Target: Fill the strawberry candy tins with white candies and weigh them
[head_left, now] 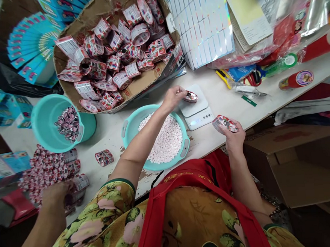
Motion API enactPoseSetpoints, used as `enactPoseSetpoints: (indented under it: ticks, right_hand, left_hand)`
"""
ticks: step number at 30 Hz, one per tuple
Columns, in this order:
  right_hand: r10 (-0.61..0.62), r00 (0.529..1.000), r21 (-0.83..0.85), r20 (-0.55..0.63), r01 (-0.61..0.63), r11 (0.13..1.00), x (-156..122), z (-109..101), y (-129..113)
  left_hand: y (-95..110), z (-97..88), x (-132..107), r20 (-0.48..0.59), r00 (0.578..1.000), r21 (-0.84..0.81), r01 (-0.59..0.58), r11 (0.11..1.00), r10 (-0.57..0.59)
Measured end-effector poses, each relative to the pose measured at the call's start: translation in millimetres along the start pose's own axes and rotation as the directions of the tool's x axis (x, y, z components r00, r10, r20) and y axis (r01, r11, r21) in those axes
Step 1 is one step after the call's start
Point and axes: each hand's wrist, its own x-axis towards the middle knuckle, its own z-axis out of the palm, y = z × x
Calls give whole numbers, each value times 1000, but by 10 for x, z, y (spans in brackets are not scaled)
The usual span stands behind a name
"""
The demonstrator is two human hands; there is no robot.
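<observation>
My left hand (173, 97) reaches over the teal basin of small white tablets (162, 138) and pinches the edge of an open oval tin (190, 97). That tin rests on a small white scale (198, 115). My right hand (233, 135) is near the table's front edge, right of the scale. Its fingers are closed around a strawberry-print oval tin (225, 123), held tilted above the table.
A cardboard box (139, 85) of printed tins stands behind the basin. A teal bucket (45, 124) of lids, one loose tin (104, 158) and a pile of tins (48, 169) lie left. Another person's hand (55, 193) rests on that pile. Label sheets (203, 26), bags and tubes crowd the right.
</observation>
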Motion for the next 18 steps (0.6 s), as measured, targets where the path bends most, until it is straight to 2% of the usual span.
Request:
enactPoseSetpoints:
  ticks: [1, 3, 5, 11, 15, 18]
  right_hand:
    - [1, 1000, -2, 1, -1, 1000, 2, -7, 13]
    - [0, 1000, -7, 2, 0, 1000, 9, -17, 32]
    - [-9, 1000, -15, 5, 9, 1000, 20, -24, 41]
    - [-37, 999, -30, 13, 38, 999, 68, -41, 62]
    - [-41, 999, -30, 14, 41, 999, 88, -43, 90]
    - [-12, 1000, -11, 8, 12, 1000, 90, -34, 97]
  left_hand:
    - [-5, 14, -5, 11, 997, 156, -71, 985, 70]
    - [-5, 43, -23, 77, 984, 451, -179, 875, 161]
    - [7, 78, -43, 111, 979, 590, -202, 782, 170]
    - [30, 236, -51, 169, 976, 707, -217, 673, 136]
    - [4, 342, -23, 172, 978, 762, -208, 613, 118]
    - [-13, 353, 3, 155, 981, 783, -195, 591, 118]
